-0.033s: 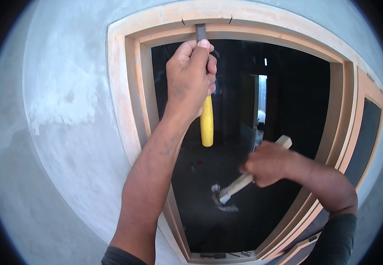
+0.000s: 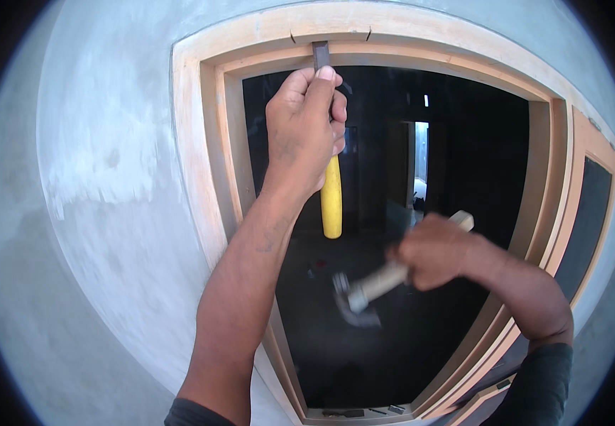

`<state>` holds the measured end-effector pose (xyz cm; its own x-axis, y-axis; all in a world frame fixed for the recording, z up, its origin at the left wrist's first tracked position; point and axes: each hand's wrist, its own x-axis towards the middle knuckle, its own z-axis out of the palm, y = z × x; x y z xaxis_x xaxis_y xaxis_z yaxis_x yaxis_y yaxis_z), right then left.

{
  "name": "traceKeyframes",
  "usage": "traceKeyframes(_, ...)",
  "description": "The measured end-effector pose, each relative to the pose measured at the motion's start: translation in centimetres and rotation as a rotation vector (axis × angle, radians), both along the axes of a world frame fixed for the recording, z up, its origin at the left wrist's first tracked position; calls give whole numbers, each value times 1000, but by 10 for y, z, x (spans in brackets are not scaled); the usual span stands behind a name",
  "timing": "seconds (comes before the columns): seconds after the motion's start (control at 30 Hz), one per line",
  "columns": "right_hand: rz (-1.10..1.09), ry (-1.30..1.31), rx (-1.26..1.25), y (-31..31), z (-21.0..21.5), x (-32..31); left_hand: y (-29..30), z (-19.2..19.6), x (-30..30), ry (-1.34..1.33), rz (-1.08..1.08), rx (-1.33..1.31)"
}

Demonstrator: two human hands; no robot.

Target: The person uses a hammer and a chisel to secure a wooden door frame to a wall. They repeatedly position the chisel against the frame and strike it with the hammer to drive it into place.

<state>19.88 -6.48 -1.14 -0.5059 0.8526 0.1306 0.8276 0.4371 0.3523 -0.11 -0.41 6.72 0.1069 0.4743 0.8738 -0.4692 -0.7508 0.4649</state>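
Note:
My left hand (image 2: 304, 117) is closed around a chisel (image 2: 331, 202) held upright, its yellow handle hanging below my fist. The chisel's dark blade meets the underside of the wooden window frame (image 2: 414, 21) at the top, between two short dark cut marks. Lower and to the right, my right hand (image 2: 435, 252) grips a claw hammer (image 2: 380, 282) by its pale wooden handle. The hammer's metal head points down and left, blurred by motion, and is apart from the chisel's yellow end.
Grey plastered wall (image 2: 108, 213) surrounds the frame, with a dark room behind the opening. At the right an open wooden sash with a dark pane (image 2: 591, 220) stands out from the frame. Several small dark items (image 2: 353, 412) lie on the bottom sill.
My right hand and the hammer have risen slightly, with the hammer head shifting up and a little left. My left hand and the chisel have barely moved.

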Motion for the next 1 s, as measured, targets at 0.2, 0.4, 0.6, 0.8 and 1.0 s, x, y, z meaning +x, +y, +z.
traceKeyframes(0.2, -62, 51, 39, 5, -5, 7, -2, 0, -2, 1, -15, -10)
traceKeyframes(0.4, -120, 62, 270, -2, 24, -10, -3, -2, -16, 12, 34, 8)
traceKeyframes(0.6, -38, -110, 4, -10, 11, -14, -4, -4, -16, -7, 20, 13)
traceKeyframes(0.8, -60, 146, 248, 9, 12, 1, -3, -4, -12, -11, 19, -7)
traceKeyframes(1.0, -62, 5, 130, 9, -10, 28, 2, -2, 7, -3, 21, -10)
